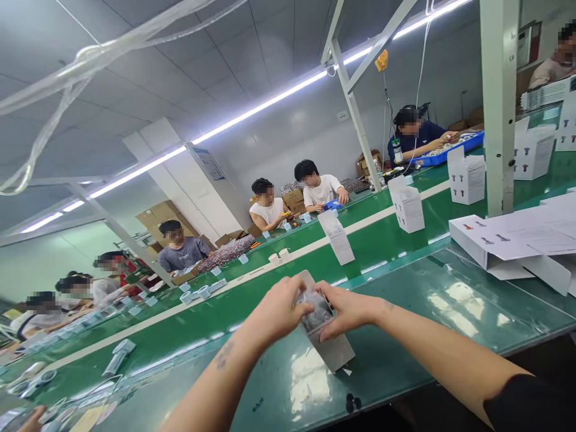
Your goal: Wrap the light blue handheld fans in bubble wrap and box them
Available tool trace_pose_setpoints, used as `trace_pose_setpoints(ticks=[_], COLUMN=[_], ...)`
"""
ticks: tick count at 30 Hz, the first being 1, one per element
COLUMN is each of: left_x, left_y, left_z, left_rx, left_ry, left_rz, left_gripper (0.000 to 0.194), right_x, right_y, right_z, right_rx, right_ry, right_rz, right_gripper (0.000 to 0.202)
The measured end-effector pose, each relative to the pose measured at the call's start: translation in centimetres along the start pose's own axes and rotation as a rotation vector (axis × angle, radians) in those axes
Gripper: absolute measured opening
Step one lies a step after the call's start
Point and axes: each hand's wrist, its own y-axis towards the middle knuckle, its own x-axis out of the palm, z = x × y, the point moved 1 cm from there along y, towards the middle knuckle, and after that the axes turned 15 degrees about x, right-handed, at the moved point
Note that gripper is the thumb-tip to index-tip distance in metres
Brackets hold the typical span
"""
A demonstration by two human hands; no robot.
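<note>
A small white carton [335, 353] stands tilted on the green tabletop in front of me, its top flap up. In its mouth sits something wrapped in clear plastic [316, 313]; what the wrap contains is hard to make out. My left hand [281, 305] reaches over the opening from the left, fingers curled onto the wrapped item and the flap. From the other side my right hand [348, 310] is closed round the carton's upper edge, thumb on the near wall and fingers by the opening.
Flat white cartons [517, 231] are piled at the right. Printed boxes [407, 207] stand along the green conveyor belt [369, 237]. A grey-white device [119, 356] lies on it at the left. Small black pieces [353, 402] rest by the near edge. Several people work across the line.
</note>
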Motion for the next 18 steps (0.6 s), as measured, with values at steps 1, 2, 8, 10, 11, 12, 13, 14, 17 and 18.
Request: trace_pose_setpoints(ticks=[1,2,8,10,11,12,13,14,17,18], left_x=[0.6,1.2,2.4,2.4,2.3,2.1,1.9,1.5,-0.2,-0.6], left_y=[-0.2,-0.4,1.0,1.8,2.1,2.3,2.2,1.9,-1.0,-2.8], left_z=[0.1,0.1,-0.6,-0.7,-0.7,-0.7,-0.7,-0.9,-2.6,-3.5], left_rx=[0.0,0.004,0.058,0.082,0.095,0.103,0.108,0.116,0.071,0.007], left_ry=[0.074,0.135,0.092,0.064,0.058,0.052,0.042,0.033,-0.024,-0.063], left_rz=[-0.014,-0.057,-0.34,-0.353,-0.337,-0.313,-0.294,-0.251,0.179,0.416], left_gripper=[0.011,0.009,0.016,0.015,0.015,0.015,0.016,0.017,0.021,0.023], right_x=[0.2,0.5,2.1,2.2,2.2,2.0,1.9,1.6,0.7,0.3], right_y=[0.0,-0.1,-0.5,-0.4,-0.4,-0.4,-0.4,-0.4,0.0,0.4], right_z=[0.1,0.1,0.1,0.2,0.3,0.3,0.4,0.3,0.0,-0.1], right_rx=[0.026,0.044,-0.01,-0.038,-0.046,-0.052,-0.054,-0.043,0.062,0.096], right_ry=[-0.021,-0.037,-0.066,-0.06,-0.045,-0.024,0.003,0.035,0.108,0.11], right_rz=[0.022,0.038,0.073,0.067,0.056,0.046,0.034,0.033,0.086,0.112], right_gripper=[0.078,0.076,0.071,0.071,0.072,0.075,0.078,0.08,0.084,0.085])
